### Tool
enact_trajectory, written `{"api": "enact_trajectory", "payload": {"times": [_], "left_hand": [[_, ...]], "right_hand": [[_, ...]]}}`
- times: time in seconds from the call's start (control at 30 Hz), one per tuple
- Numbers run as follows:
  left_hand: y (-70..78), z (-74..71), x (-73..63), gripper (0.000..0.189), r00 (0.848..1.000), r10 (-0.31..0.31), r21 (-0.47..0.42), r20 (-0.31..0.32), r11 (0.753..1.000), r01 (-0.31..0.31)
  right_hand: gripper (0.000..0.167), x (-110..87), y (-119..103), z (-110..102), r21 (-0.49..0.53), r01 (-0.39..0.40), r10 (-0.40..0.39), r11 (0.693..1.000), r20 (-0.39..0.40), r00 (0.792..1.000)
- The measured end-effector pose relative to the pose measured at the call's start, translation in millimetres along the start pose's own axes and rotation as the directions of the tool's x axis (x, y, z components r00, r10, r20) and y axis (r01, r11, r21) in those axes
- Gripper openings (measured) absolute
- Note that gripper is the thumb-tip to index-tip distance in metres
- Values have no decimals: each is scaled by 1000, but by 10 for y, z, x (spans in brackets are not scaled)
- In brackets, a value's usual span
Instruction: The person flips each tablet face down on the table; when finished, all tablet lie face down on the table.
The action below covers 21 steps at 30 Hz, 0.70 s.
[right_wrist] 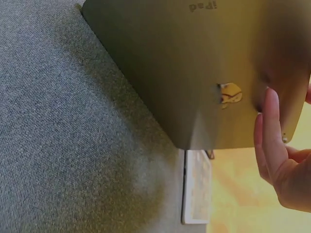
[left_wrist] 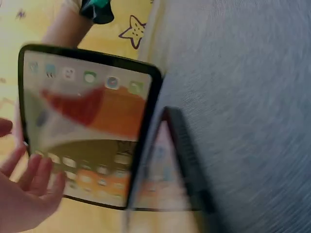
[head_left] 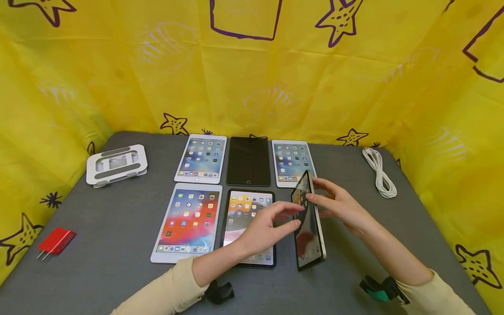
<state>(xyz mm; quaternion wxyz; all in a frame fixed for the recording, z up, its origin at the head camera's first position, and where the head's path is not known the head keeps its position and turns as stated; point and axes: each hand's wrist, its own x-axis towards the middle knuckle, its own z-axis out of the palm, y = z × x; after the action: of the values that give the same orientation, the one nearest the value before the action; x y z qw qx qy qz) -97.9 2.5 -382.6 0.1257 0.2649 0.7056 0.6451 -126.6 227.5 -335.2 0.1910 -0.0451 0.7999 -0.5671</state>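
From above, your head view looks forward; close up, your left-wrist view faces the screen of the shared tablet, your right-wrist its back.

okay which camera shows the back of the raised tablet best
The right wrist view: the back of the raised tablet faces it, with iPad lettering and sticker visible. The head view shows its screen and side edge; the left wrist view, its screen.
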Motion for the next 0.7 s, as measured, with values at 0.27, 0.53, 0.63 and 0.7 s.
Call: {"api": "enact_trajectory", "payload": {"times": [0.27, 0.53, 0.63, 0.7], "left_hand": [[246, 97, -92, 53, 982, 182, 383, 56, 904, -189], [240, 86, -112, 54, 993, 102, 310, 53, 944, -113], [225, 66, -124, 54, 994, 88, 256, 61, 961, -101], [216, 49, -138, 54, 995, 72, 234, 62, 969, -85]], "right_hand": [[73, 79, 8, 64, -34, 34, -34, 999, 0, 999], [70, 202, 19, 105, -53, 40, -41, 998, -15, 999], [68, 273, 17, 113, -31, 38, -39, 999, -25, 999], [66, 316, 12, 121, -18, 33, -34, 999, -25, 999]]}}
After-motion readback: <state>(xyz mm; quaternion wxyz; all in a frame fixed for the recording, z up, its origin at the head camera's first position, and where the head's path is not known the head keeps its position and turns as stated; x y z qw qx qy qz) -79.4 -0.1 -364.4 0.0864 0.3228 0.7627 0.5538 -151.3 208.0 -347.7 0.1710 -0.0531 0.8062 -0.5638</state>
